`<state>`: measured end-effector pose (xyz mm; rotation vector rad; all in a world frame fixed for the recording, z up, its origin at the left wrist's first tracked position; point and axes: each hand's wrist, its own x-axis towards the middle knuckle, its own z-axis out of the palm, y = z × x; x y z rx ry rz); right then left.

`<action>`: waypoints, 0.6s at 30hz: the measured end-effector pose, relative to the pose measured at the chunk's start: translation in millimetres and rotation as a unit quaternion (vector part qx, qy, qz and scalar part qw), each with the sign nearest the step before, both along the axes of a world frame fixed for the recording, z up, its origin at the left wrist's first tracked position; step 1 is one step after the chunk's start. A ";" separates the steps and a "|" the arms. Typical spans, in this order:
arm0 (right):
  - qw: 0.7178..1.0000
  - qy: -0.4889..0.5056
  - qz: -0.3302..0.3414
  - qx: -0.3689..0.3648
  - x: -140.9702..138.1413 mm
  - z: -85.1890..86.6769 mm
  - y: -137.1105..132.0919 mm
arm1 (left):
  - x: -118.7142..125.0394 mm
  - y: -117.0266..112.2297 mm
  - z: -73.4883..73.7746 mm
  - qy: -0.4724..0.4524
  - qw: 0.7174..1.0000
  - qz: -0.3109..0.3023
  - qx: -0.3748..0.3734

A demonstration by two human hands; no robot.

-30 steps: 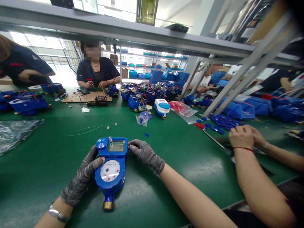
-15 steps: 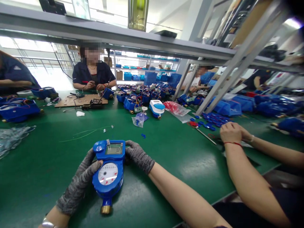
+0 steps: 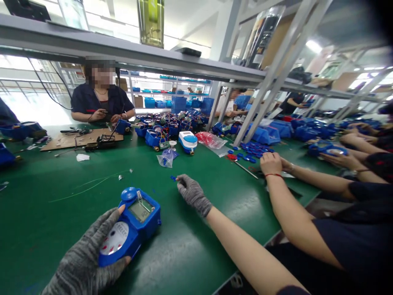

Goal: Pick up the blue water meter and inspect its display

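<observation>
A blue water meter (image 3: 135, 221) with a round white dial and a small grey display lies tilted on the green table (image 3: 39, 217). My left hand (image 3: 87, 256), in a grey knit glove, is wrapped round its dial end. My right hand (image 3: 190, 191), also gloved, has reached forward across the table. Its fingertips are pinched at a small blue part (image 3: 173, 178) lying on the table.
A person's bare arm with a red wrist string (image 3: 276, 180) works close on my right, beside blue caps (image 3: 253, 148). Blue meters (image 3: 159, 131), a white-blue meter (image 3: 188, 142) and plastic bags (image 3: 167, 157) lie mid-table. A seated person (image 3: 100, 102) faces me. A thin wire (image 3: 92, 182) lies ahead.
My right hand left the meter and reached forward to the small blue part. My left hand turned the meter and drew it nearer. The view swung right.
</observation>
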<state>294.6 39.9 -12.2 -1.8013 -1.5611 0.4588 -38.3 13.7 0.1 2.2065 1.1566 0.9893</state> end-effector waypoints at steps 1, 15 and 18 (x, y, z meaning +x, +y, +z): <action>0.999 -0.035 -0.011 0.007 9.3 -1.3 10.8 | -3.0 4.3 1.2 -0.014 0.999 -0.028 0.005; 0.965 -0.256 -0.023 -0.050 7.9 -13.0 50.1 | -5.5 13.8 3.3 -0.128 0.991 -0.040 -0.028; 0.964 -0.262 -0.028 -0.044 5.2 -12.6 36.1 | 4.9 5.4 7.4 -0.152 0.979 0.076 -0.114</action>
